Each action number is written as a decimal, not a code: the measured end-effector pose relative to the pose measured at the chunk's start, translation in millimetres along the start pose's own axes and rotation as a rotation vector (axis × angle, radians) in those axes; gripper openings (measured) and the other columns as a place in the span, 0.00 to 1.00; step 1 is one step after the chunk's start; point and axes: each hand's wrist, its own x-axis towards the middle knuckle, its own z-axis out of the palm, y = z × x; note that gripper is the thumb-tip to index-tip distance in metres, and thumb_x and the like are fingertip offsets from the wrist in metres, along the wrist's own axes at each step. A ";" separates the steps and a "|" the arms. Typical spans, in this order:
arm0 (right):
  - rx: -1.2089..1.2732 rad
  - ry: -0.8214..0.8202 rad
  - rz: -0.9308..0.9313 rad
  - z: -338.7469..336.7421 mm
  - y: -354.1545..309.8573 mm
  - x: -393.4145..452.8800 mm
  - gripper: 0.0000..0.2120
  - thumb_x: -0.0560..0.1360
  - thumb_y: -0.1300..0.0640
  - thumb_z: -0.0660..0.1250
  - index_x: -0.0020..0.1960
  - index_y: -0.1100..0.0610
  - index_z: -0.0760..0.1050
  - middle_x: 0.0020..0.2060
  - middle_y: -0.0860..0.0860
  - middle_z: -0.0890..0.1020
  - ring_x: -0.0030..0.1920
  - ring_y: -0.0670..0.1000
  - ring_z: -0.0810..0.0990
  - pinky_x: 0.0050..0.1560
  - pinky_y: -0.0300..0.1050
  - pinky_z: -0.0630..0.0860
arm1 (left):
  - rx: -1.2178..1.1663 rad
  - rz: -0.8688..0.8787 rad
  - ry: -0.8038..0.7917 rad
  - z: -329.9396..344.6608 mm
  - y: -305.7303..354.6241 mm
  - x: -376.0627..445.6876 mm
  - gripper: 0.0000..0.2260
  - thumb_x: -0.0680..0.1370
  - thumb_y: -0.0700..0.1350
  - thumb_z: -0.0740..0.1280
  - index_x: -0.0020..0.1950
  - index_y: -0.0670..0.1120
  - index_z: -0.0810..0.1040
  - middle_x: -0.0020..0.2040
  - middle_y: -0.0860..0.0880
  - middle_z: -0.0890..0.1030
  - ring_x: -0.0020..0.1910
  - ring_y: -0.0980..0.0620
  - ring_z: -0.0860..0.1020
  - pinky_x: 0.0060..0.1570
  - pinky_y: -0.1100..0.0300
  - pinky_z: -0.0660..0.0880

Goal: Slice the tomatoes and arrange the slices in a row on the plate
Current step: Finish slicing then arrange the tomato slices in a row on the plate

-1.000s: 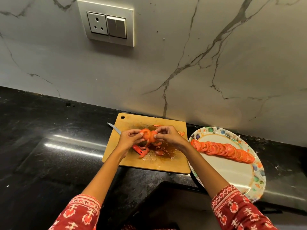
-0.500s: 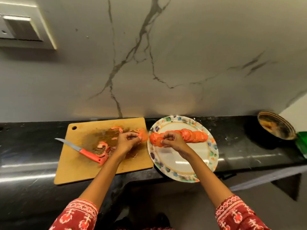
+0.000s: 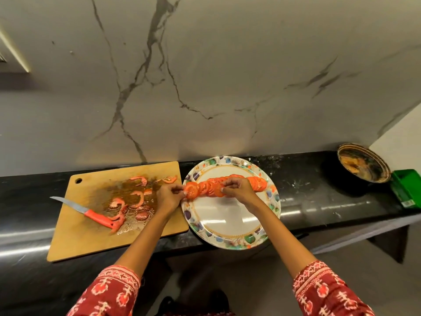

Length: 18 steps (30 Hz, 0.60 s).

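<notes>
Backsplash wall [image 3: 227,76]: pale marble-look slab, dark grey veins branching down from the top centre, more veins upper right. Warm light patch low on it, just above the counter. Countertop [image 3: 319,197]: black polished stone, glossy, streaky light reflections along its front edge, white specks on the right part. Corner of a switch plate [image 3: 9,53] at far left edge, lit along its rim. White side wall [image 3: 401,153] meets the counter at far right. Floor [image 3: 250,281] below the counter edge: plain grey.

Left hand [image 3: 168,197]: pinches end slice [image 3: 191,190]
Right hand [image 3: 239,190]: pinches slice in row [image 3: 257,182]
Plate [image 3: 230,240]: beside board [image 3: 75,238]
</notes>
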 end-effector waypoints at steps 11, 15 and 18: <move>-0.087 -0.028 -0.034 2.9 -0.1 -0.9 0.07 0.71 0.68 0.70 0.49 0.64 0.78 0.39 0.55 0.81 0.40 0.49 0.80 0.39 0.37 0.79 | 0.419 0.162 0.154 15.6 10.5 -4.4 0.13 0.73 0.43 0.71 0.57 0.44 0.80 0.50 0.44 0.83 0.48 0.47 0.80 0.45 0.52 0.78; -0.103 -0.024 -0.035 2.1 -2.1 1.2 0.06 0.72 0.68 0.70 0.48 0.64 0.78 0.38 0.54 0.80 0.40 0.49 0.80 0.39 0.36 0.79 | 0.443 0.173 0.084 17.7 13.8 -1.8 0.15 0.74 0.42 0.69 0.60 0.46 0.78 0.53 0.45 0.82 0.51 0.48 0.79 0.45 0.56 0.75; -0.125 -0.018 -0.037 -0.1 -2.5 1.8 0.06 0.72 0.69 0.70 0.49 0.64 0.78 0.38 0.54 0.80 0.39 0.48 0.80 0.38 0.36 0.79 | 0.425 0.193 0.044 18.8 13.9 0.8 0.14 0.74 0.42 0.69 0.59 0.47 0.79 0.54 0.45 0.82 0.52 0.48 0.79 0.43 0.58 0.74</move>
